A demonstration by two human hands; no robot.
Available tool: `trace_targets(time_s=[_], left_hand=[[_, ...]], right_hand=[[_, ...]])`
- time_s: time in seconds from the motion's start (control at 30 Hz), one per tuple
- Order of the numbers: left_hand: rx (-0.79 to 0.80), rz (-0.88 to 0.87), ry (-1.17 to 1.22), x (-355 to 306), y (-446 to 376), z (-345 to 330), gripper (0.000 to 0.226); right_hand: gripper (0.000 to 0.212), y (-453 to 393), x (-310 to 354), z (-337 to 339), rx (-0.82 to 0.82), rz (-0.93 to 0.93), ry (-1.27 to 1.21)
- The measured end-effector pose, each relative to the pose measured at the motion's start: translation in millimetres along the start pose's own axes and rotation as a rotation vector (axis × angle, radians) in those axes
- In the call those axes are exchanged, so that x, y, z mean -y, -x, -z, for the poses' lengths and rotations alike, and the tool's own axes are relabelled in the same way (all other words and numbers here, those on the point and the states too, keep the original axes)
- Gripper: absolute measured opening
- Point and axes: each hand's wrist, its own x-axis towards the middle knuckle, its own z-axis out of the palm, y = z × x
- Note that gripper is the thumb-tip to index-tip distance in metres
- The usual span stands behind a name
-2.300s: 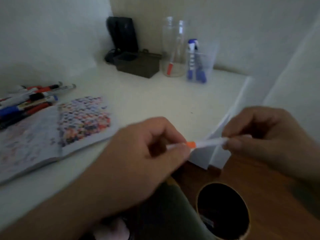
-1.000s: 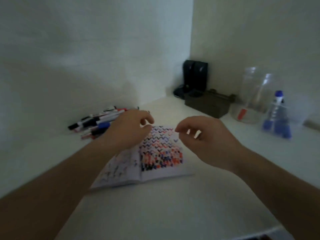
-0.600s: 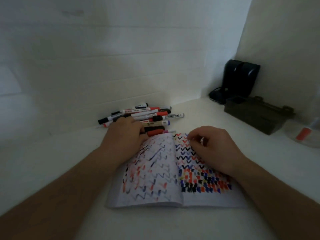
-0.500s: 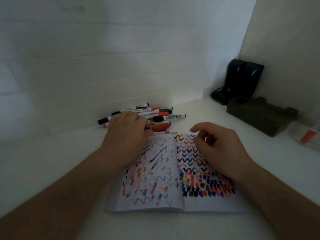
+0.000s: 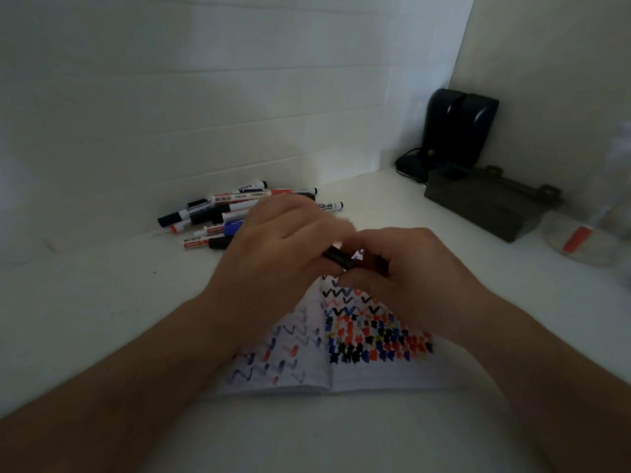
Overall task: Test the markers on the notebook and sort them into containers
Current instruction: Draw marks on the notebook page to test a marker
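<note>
- Gripping a dark marker (image 5: 341, 258) between them, your left hand (image 5: 273, 254) and right hand (image 5: 409, 268) meet just above the top edge of the open notebook (image 5: 341, 353); the fingers of both curl round the marker, which is mostly hidden and blurred.
- You have the notebook lying flat on the white tabletop (image 5: 102, 319), its pages covered in blue, black and red zigzags and blotches.
- You see the pile of markers (image 5: 218, 213) on the tabletop behind your left hand, near the wall, with black, blue and red caps mixed.
- To your right, a dark box (image 5: 485, 203) sits by a black device (image 5: 457, 131) in the corner.
- At the right edge a clear container (image 5: 580, 240) holds something with a red part; it is too blurred for you to tell more.
</note>
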Motion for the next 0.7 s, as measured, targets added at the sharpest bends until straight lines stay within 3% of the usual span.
trace_targets(time_s=[0.1,0.17,0.2,0.3,0.5,0.6,0.7], left_hand=[[-0.047,0.392,0.334,-11.3,-1.9,1.8,0.059],[0.053,0.576,0.501,-14.4,-4.0,2.8,0.040],[0.174,0.581,0.482,-15.8,-4.7,2.8,0.032],[0.458,0.434,0.354,-24.6,-1.1,-0.9,0.041],[0.460,0.361,0.312,-32.4,7.1,-8.2,0.021],[0.475,0.391,0.389,-33.8,4.8,-5.9,0.017],[0.514,0.438,0.447,-32.5,3.5,-4.9,0.019]], right_hand=[[0.011,2.9,2.7,2.7,-0.102,-0.107,-0.211],[0.016,3.3,4.7,3.4,-0.132,-0.189,-0.608],[0.017,3.6,6.7,2.9,-0.124,-0.212,-0.798],[0.022,3.1,9.8,-6.4,-0.099,-0.252,-1.161],[0.027,3.7,6.8,-13.6,-0.003,-0.250,-1.266],[0.018,5.2,3.7,-15.0,0.040,-0.257,-1.357],[0.027,5.7,1.8,-16.5,0.068,-0.252,-1.395]])
